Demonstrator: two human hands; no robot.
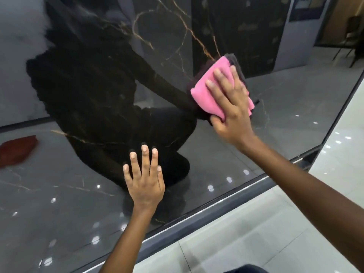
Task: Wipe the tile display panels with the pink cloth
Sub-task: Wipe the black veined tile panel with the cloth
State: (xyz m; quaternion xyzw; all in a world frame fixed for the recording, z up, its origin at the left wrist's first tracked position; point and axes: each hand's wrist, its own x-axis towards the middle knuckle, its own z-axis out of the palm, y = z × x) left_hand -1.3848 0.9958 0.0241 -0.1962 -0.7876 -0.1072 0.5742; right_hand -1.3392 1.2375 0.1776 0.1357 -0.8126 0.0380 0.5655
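Note:
A glossy black tile display panel (82, 91) with thin gold veins fills most of the view and mirrors the room. A folded pink cloth (208, 91) lies flat against it at the upper right. My right hand (230, 107) presses the cloth onto the panel with straight, spread fingers, the thumb at the cloth's lower edge. Lower down, near the middle, my left hand (145, 180) rests flat on the panel with its fingers straight and spread, holding nothing.
A grey metal frame (197, 219) runs along the panel's bottom edge and up its right side. Pale floor tiles (256, 243) lie below it. A reddish cloth (17, 148) shows as a reflection at the left. Chairs (350, 42) stand at the far right.

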